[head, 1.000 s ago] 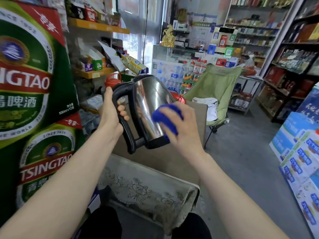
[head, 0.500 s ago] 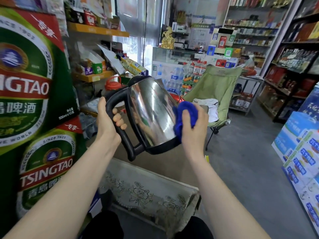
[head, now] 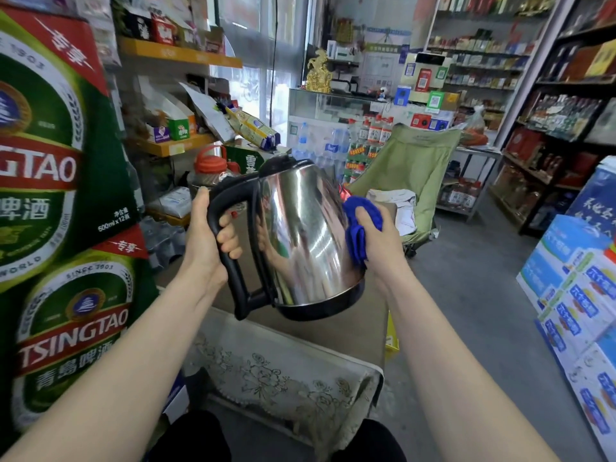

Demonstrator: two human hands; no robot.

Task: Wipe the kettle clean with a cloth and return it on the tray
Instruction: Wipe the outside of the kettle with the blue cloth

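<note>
A shiny steel kettle [head: 303, 235] with a black handle, lid and base hangs in the air above a low table, tilted a little to the left. My left hand [head: 206, 238] grips its black handle. My right hand [head: 376, 241] presses a bunched blue cloth [head: 358, 225] against the kettle's right side. No tray shows in this view; the kettle hides what lies behind it.
A low table with a lace-patterned cover [head: 276, 371] stands in front of my knees. Green beer cartons [head: 56, 201] are stacked close on the left. A green folding chair [head: 410, 171] stands beyond the table, blue-and-white boxes [head: 576, 295] on the right, bare grey floor [head: 466, 295] between.
My right hand has slid the blue cloth from the kettle's front face around to its right side. The kettle has turned, now showing more of its front.
</note>
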